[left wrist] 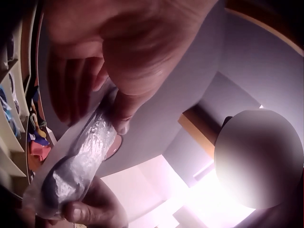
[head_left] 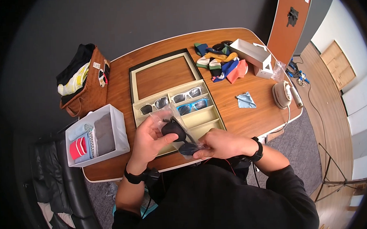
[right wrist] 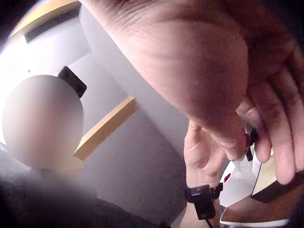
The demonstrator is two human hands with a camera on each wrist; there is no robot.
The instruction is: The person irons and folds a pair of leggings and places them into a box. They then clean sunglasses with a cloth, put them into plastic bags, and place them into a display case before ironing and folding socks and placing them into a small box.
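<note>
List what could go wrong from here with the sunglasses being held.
The loose plastic sleeve could slip between the left hand and right hand, dropping the black sunglasses into the display case. The left thumb lies against a lens; squeezing hard might strain the frame.

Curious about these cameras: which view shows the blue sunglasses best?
The head view: looking down on the blue sunglasses, both lenses visible. The left wrist view catches blurry blue parts at its edge; the right wrist view shows none.
</note>
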